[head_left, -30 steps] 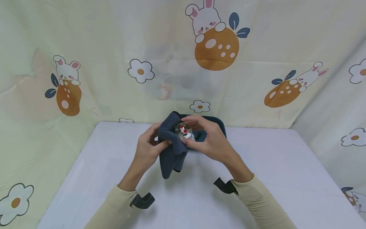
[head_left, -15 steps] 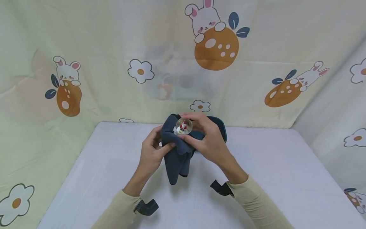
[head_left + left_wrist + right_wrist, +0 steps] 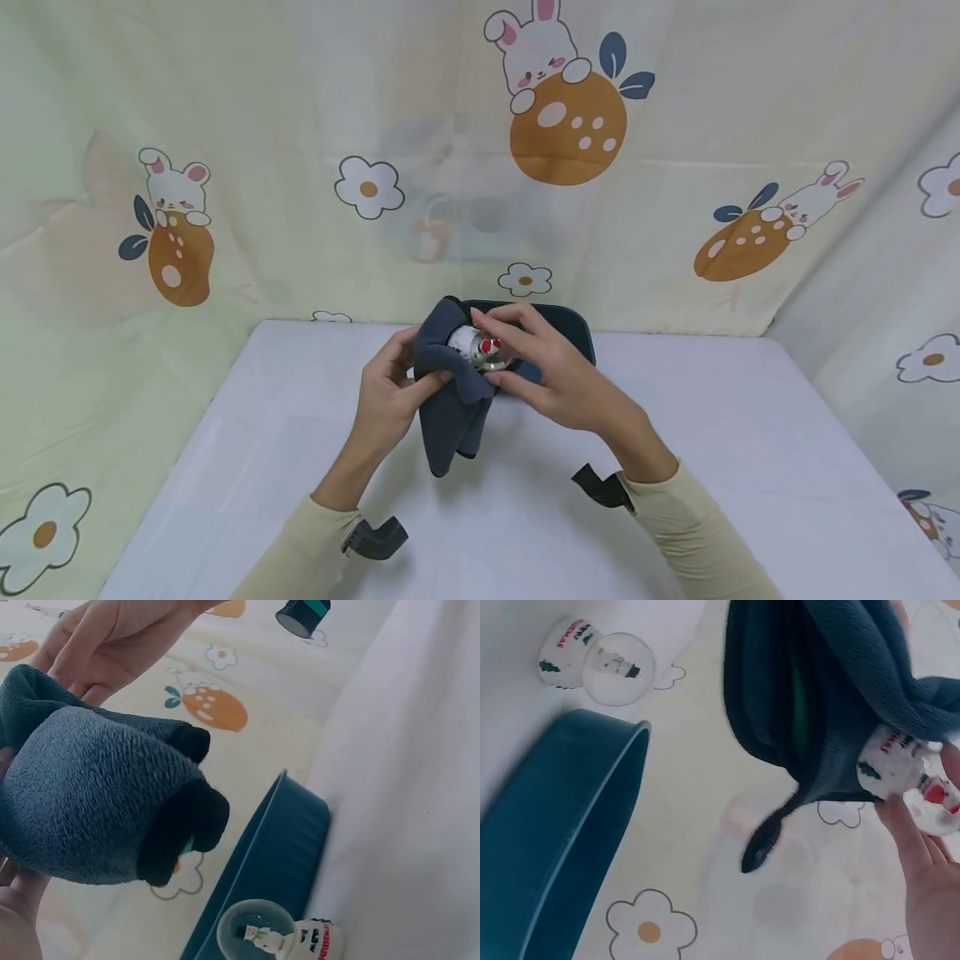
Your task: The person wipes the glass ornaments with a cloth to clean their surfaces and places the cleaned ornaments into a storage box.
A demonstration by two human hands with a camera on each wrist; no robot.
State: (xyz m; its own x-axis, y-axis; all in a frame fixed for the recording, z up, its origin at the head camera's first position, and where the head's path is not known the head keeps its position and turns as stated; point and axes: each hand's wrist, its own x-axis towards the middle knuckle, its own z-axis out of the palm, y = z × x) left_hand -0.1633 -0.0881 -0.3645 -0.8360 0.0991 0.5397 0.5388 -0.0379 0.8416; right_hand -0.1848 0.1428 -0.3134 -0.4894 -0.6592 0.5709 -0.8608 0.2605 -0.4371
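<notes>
A small snow globe [image 3: 487, 348] with a red-and-white figure inside lies tilted, its white base [image 3: 891, 761] tucked against a blue-grey cloth. My left hand [image 3: 386, 387] grips this folded cloth [image 3: 453, 408], thumb in front, and its folds wrap part of the base. With thumb and fingers, my right hand [image 3: 555, 367] holds the clear ball from the right side. Lettering and a green leaf show on the base in the right wrist view. Both hands are raised over the table, and the cloth's lower corners hang down.
A dark teal basin [image 3: 573, 321] stands behind the hands, near the table's back edge. Beside it is a second snow globe [image 3: 259, 934] with a snowman, hidden in the head view. A patterned curtain [image 3: 300, 167] rises behind the white table [image 3: 712, 433].
The snow globe has been turned in the fingers, so its base now points up and left and its ball to the lower right. Both hands shifted slightly right, then back left.
</notes>
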